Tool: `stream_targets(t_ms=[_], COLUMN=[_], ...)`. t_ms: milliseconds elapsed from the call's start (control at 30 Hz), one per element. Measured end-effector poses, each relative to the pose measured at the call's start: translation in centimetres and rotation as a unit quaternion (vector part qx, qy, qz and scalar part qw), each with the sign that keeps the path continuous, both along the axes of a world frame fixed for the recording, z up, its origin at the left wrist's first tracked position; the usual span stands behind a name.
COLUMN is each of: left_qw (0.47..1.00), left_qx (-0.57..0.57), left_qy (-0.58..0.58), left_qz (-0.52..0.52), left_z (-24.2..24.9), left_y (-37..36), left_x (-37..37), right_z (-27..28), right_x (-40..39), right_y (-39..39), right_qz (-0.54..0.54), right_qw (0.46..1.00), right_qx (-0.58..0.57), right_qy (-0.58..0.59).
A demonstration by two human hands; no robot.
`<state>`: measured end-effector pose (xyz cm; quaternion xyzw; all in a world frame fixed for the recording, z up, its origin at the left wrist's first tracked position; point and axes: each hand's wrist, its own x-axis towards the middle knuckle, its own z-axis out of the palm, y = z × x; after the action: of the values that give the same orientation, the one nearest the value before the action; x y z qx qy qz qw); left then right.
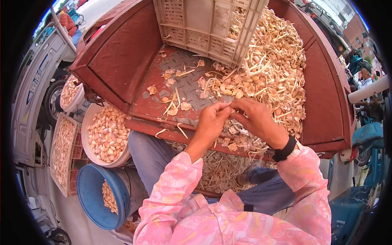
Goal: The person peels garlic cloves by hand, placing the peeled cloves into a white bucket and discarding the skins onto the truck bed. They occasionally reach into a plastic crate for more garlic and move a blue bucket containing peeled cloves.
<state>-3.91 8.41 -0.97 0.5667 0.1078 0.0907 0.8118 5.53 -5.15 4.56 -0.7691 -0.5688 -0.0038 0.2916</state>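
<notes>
My left hand (pixel 209 125) and my right hand (pixel 261 122) meet over the front edge of the red truck bed (pixel 141 92). Thumbs and fingers are pinched together at one spot; whatever they hold is hidden or too small to name. A dark band circles my right wrist. Just beyond the fingertips lie several pale garlic cloves (pixel 228 90). To their right spreads a big heap of garlic cloves, dry skins and stalks (pixel 281 69). A cream plastic crate (pixel 200 25) stands tilted on the bed behind, against the heap.
At my left stand a white bucket of garlic cloves (pixel 107 134), a blue bucket (pixel 87 196) with some cloves inside, a crate of cloves (pixel 63 151) and another white tub (pixel 70 93). Stalks and skins (pixel 222 169) pile up below the bed's edge. Vehicles (pixel 41 90) flank both sides.
</notes>
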Motion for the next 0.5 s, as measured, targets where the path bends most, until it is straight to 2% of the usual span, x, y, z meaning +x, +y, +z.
stream_targets(t_ms=[100,333,400,500], left_qw=[0.997,0.988,0.992,0.995], left_qx=[-0.072,-0.148,-0.116,-0.070], left_qy=[-0.005,0.006,0.007,-0.028], left_qz=[0.015,0.041,0.041,0.063], left_z=[0.2,0.7,0.6,0.3], left_y=[-0.6,-1.7,-1.9,-2.5], left_x=[-0.5,-1.5,-1.7,-1.9], right_z=[0.2,-0.4,-0.4,0.8], right_x=[-0.7,-1.6,-1.8,-2.6], right_y=[-0.6,-0.8,-0.7,-0.4], right_qz=[-0.033,-0.013,-0.021,-0.028], right_qw=[0.998,0.980,0.967,0.970], right_qx=[-0.049,-0.089,-0.104,-0.121], right_qy=[-0.006,-0.179,-0.232,-0.209])
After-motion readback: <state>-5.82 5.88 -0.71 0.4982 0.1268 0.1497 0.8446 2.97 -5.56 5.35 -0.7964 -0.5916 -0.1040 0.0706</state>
